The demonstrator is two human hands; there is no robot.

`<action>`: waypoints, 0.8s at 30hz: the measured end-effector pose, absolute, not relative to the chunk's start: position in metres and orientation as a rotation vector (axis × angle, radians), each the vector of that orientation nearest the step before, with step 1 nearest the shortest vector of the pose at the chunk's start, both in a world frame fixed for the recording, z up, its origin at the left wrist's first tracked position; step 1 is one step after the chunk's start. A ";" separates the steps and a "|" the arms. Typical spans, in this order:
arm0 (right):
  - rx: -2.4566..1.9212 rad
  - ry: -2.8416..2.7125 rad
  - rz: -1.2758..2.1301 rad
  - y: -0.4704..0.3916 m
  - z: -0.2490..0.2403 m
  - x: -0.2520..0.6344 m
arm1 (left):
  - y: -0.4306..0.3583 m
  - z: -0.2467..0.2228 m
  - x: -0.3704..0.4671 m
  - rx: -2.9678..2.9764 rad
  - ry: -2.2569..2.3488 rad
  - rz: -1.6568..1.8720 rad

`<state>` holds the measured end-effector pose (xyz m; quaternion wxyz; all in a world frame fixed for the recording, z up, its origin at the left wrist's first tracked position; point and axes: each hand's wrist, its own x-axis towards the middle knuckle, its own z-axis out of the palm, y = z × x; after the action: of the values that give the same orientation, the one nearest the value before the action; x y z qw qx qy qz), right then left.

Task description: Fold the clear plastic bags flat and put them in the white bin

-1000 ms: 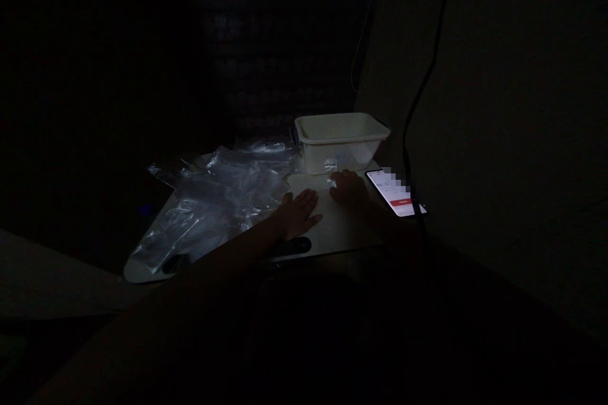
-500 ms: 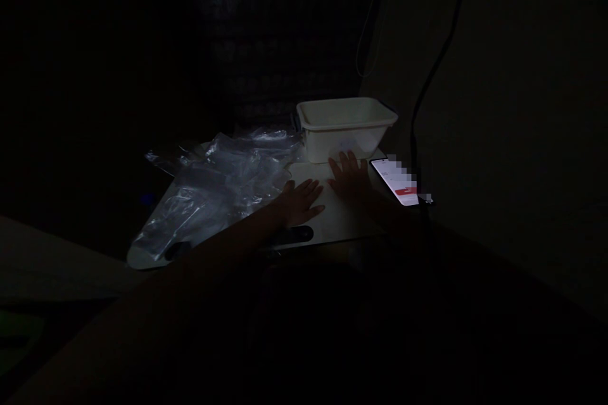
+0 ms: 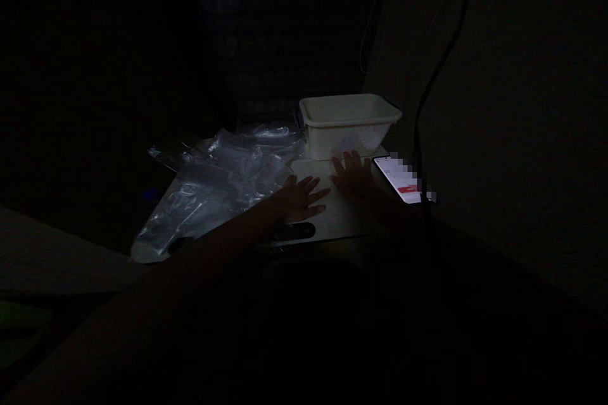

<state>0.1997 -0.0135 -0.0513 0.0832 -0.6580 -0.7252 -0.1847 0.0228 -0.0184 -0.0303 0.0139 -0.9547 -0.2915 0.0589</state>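
Note:
My left hand [image 3: 301, 198] is open over the small white table [image 3: 327, 221], fingers spread and pointing right, with nothing in it. Beside it, my right hand [image 3: 352, 178] is open too, its fingers spread towards the front wall of a white plastic tub [image 3: 349, 137]. Whether the fingertips touch the tub I cannot tell. A heap of clear plastic bags [image 3: 228, 168] covers the left side of the table, close to my left hand. To the right of my right hand lies a phone [image 3: 401, 182] with its screen lit.
The room is very dark. A black cable [image 3: 439, 69] hangs down at the right, passing by the phone. A thin looped cord [image 3: 363, 57] hangs behind the tub. Near the table's front edge is a dark oval slot [image 3: 301, 230].
The fingers of my left hand have spread wider. The whole view has shifted slightly, and the picture is a little dimmer. The tub, bags and phone stay in place on the table.

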 end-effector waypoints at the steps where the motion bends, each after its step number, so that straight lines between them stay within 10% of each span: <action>1: -1.960 -2.165 -0.563 -0.013 -0.052 0.200 | -0.018 -0.030 0.022 -2.974 -0.908 0.189; 24: -1.919 -2.175 -0.632 -0.012 -0.055 0.201 | -0.016 -0.028 0.015 -2.987 -0.849 0.217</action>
<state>0.2014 -0.0120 -0.0554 0.0863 -0.6441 -0.7299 -0.2121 0.0151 -0.0162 -0.0277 0.0145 -0.9595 -0.2727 0.0699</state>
